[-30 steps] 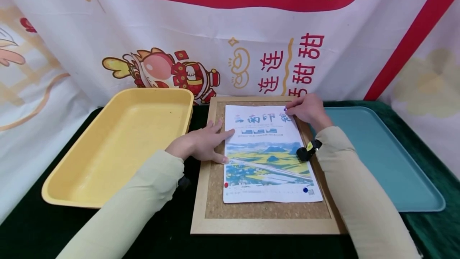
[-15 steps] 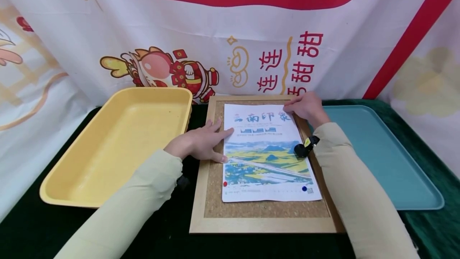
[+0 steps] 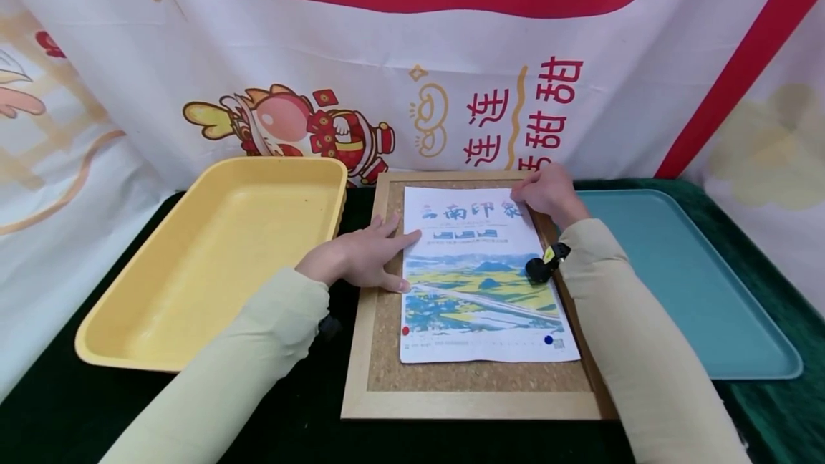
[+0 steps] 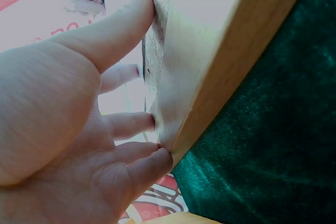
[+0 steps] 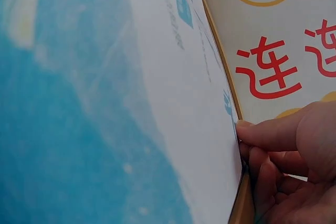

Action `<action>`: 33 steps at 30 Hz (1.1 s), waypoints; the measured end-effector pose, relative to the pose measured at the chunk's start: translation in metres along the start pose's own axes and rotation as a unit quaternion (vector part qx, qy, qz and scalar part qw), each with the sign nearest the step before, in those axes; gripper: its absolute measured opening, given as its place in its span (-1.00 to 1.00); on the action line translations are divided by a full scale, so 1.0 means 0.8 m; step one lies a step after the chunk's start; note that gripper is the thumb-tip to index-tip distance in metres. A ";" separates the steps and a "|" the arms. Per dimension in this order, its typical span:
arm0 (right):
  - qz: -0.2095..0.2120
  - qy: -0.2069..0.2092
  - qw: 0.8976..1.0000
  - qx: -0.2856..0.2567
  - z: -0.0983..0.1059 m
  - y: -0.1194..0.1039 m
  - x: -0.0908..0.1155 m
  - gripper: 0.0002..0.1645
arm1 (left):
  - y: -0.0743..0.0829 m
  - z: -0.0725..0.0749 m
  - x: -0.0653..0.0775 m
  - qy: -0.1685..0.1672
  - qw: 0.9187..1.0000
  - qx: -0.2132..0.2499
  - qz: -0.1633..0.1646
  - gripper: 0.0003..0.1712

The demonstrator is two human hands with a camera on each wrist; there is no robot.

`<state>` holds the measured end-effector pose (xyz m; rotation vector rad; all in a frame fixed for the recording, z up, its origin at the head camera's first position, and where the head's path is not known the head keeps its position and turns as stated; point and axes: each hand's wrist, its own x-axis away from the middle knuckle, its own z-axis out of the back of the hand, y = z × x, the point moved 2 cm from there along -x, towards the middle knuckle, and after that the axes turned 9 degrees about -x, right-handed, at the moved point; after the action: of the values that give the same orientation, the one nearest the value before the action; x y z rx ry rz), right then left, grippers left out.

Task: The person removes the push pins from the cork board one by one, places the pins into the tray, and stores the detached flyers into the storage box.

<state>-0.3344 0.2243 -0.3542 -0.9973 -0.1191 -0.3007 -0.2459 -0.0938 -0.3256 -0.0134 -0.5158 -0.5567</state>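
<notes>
A printed sheet [image 3: 477, 228] with a blue and yellow landscape lies on a wood-framed cork board [image 3: 480, 378]. Near its lower corners sit a red push pin [image 3: 405, 331] and a blue push pin [image 3: 548, 340]. My left hand [image 3: 361, 256] rests with spread fingers on the board's left side, thumb and index finger at the sheet's edge; in the left wrist view its fingertips reach the wooden frame [image 4: 184, 72]. At the sheet's upper right corner my right hand [image 3: 551, 195] pinches a push pin, mostly hidden by thumb and fingers, against the paper.
A deep yellow tray [image 3: 213, 263] stands left of the board. To the right lies a flat blue-green tray [image 3: 683, 278], partly behind the right arm. Dark green cloth [image 3: 283, 414] covers the table, and a printed white banner [image 3: 361, 41] hangs behind.
The small violet-blue pin head seen at the right fingertips a second ago is now covered by the fingers. The right wrist has shifted slightly; the left hand stays in place.
</notes>
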 end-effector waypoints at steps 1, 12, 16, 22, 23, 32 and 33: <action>-0.002 0.000 1.000 0.001 -0.001 0.000 0.000 -0.72 | 0.000 0.000 0.000 -0.001 1.000 0.000 0.002 0.06; 0.001 -0.014 1.000 0.007 0.001 0.004 0.004 -0.71 | 0.002 0.000 -0.002 -0.001 1.000 -0.001 0.007 0.06; 0.013 -0.023 1.000 0.008 0.003 0.008 0.007 -0.71 | 0.002 -0.001 -0.001 -0.001 1.000 0.000 0.006 0.06; 0.036 -0.042 0.998 -0.014 0.008 0.011 0.011 -0.69 | -0.001 0.000 0.000 0.001 1.000 -0.001 0.006 0.06; 0.039 -0.045 0.998 -0.019 0.009 0.011 0.012 -0.69 | -0.001 0.000 0.000 0.001 1.000 -0.001 0.006 0.06; 0.047 -0.079 0.995 -0.042 0.014 0.018 0.023 -0.70 | 0.000 -0.001 0.001 0.000 1.000 0.002 -0.006 0.05; 0.048 -0.080 0.995 -0.042 0.015 0.019 0.024 -0.69 | 0.001 -0.001 0.001 0.000 1.000 0.002 -0.007 0.05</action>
<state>-0.3112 0.2385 -0.3556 -1.1076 -0.2058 -0.1389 -0.2446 -0.0937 -0.3260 -0.0066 -0.5162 -0.5693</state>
